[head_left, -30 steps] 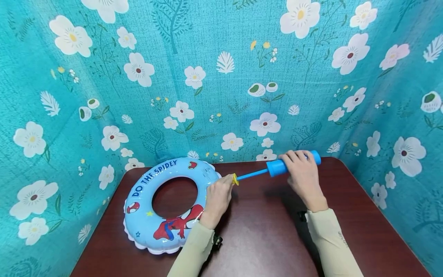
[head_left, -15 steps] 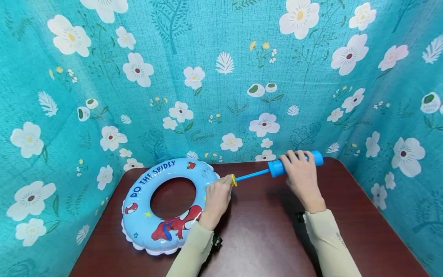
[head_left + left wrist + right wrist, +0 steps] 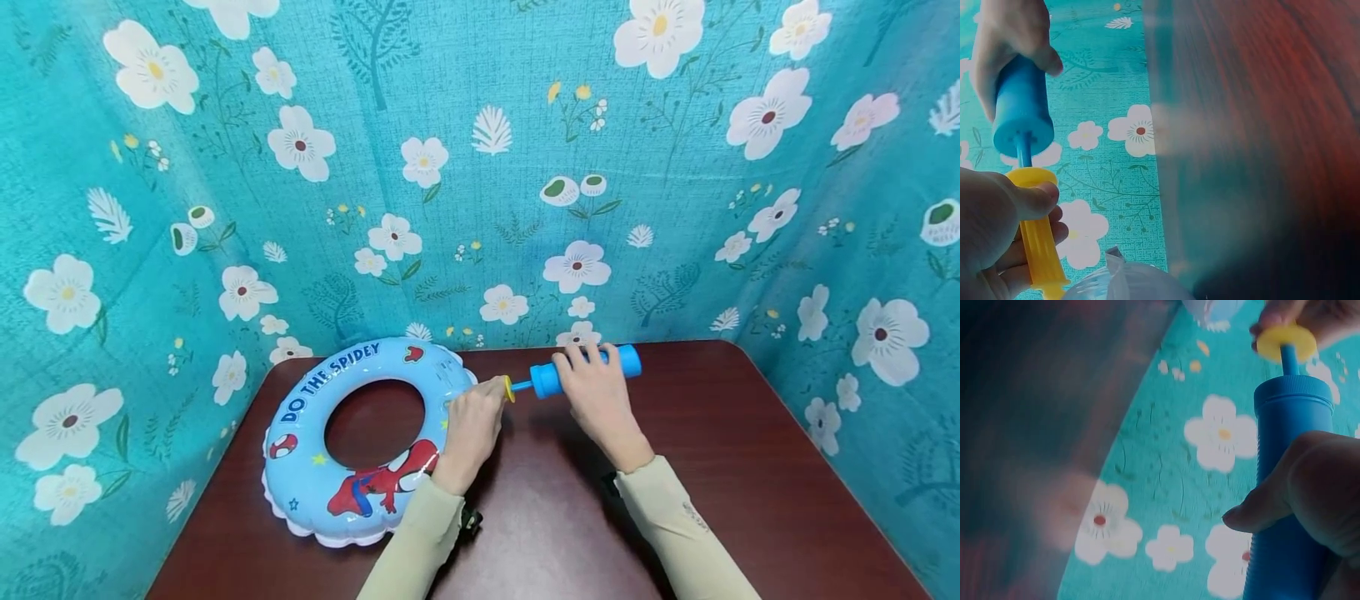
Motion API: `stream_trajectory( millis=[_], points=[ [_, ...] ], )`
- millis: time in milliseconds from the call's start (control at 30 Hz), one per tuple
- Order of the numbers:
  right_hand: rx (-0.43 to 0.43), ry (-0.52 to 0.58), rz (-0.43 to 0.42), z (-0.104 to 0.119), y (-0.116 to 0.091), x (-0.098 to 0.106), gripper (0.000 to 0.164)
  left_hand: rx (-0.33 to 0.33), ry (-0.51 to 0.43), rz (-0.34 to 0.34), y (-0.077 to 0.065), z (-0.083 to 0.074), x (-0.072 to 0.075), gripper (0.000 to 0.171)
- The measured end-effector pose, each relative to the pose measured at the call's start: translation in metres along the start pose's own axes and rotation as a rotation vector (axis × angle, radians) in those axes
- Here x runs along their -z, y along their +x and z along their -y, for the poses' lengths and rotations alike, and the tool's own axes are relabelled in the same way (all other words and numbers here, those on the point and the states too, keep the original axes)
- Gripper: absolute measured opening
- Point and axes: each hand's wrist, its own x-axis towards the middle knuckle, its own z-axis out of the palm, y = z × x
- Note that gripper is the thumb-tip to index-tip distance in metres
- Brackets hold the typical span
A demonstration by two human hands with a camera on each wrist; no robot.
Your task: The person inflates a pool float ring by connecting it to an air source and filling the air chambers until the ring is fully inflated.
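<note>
A hand pump spans the space between my hands, with a blue barrel (image 3: 547, 379), a thin blue rod (image 3: 521, 386) and a yellow end piece (image 3: 1040, 250). My right hand (image 3: 596, 387) grips the barrel, its thumb lying along the side in the right wrist view. Around the yellow piece curl the fingers of my left hand (image 3: 472, 425), thumb pressed below its round flange (image 3: 1286, 342). Only a short length of rod shows. A puffed-up light-blue swim ring (image 3: 300, 483) lies left of and under my left hand. Where the yellow tip meets the ring is hidden in the head view.
A dark red-brown table (image 3: 555, 525) bears the ring. Behind it and at both sides hangs a teal flowered curtain (image 3: 465, 242). Clear plastic (image 3: 1129, 284) shows at the bottom of the left wrist view.
My right hand has moved left with the barrel, toward my left hand. Much of the rod has slid into the barrel. The left hand stays in place on the yellow piece.
</note>
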Motion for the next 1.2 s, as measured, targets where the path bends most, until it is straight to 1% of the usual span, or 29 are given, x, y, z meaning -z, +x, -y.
stream_trajectory(
  millis=[133, 233, 367, 500, 633, 733, 833, 1000, 1200],
  points=[
    [0.025, -0.007, 0.035, 0.015, 0.003, -0.003, 0.063, 0.007, -0.028, 0.006, -0.001, -0.001, 0.001, 0.01],
    [0.046, -0.015, 0.045, 0.023, 0.005, -0.004, 0.065, 0.016, -0.043, 0.023, -0.002, -0.002, 0.002, 0.005],
    [0.069, -0.02, 0.042, 0.026, 0.009, -0.004, 0.066, 0.042, -0.053, 0.044, -0.003, -0.001, 0.001, 0.007],
    [0.091, -0.004, 0.067, 0.024, 0.013, -0.004, 0.07, 0.076, -0.057, 0.058, -0.002, 0.0, 0.001, 0.008],
    [0.118, 0.011, 0.092, 0.021, 0.016, -0.002, 0.068, 0.09, -0.078, 0.087, -0.001, 0.001, 0.005, 0.015],
    [0.135, 0.014, 0.092, 0.019, 0.019, -0.001, 0.062, 0.094, -0.113, 0.111, 0.0, 0.003, 0.01, 0.026],
    [0.144, 0.014, 0.09, 0.019, 0.022, 0.001, 0.06, 0.107, -0.132, 0.13, -0.001, 0.006, 0.016, 0.032],
    [0.135, 0.01, 0.105, 0.019, 0.025, 0.004, 0.063, 0.146, -0.118, 0.166, -0.003, 0.012, 0.028, 0.039],
    [0.128, -0.003, 0.121, 0.019, 0.026, 0.006, 0.062, 0.199, -0.094, 0.192, -0.009, 0.017, 0.037, 0.04]
  ],
)
